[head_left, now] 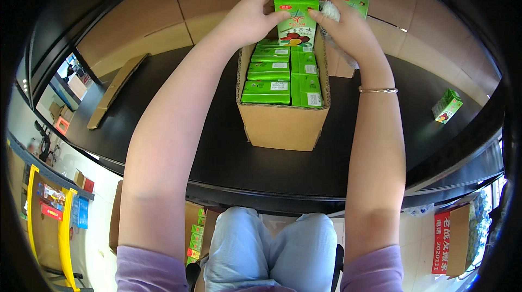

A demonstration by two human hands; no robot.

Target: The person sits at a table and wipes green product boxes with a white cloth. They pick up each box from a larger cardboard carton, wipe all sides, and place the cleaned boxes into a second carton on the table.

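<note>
**A green carton (296,33) was held between two hands over the filled box (283,127)**

At the left of the black table (217,164) there lay a long, flat cardboard piece (118,90). Next came the left hand (251,19), which pinched the green carton from its left side, with the thumb on the front face. The carton stood upright at the far end of the filled box, whose open top showed similar green cartons (266,86) packed in two columns; it was not clear whether its bottom touched them. From the right side, the right hand (348,28) gripped the same carton, its thumb pressed at the front edge. Crumpled, whitish plastic (329,11) showed beside this thumb. A bracelet (379,90) circled the right wrist. Farther right, a small green pack (447,106) was on the table, well apart.
</note>
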